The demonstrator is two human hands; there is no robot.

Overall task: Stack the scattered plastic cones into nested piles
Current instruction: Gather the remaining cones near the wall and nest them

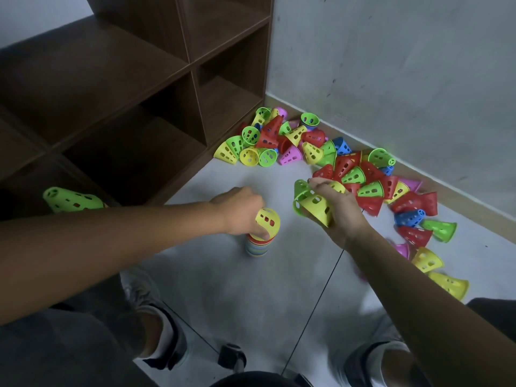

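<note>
Head view | my left hand pinched a yellow cone over the floor stack | right hand gripped two cones | step: nesting | next: seat it squarely.

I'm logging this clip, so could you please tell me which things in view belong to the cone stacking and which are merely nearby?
Part of the job:
- left hand holding a yellow cone over the nested pile
- right hand holding a yellow and a green cone
- scattered cones along the wall
- green stack by the shelf

Just nearby:
- wooden shelf unit
- wall
- floor
</note>
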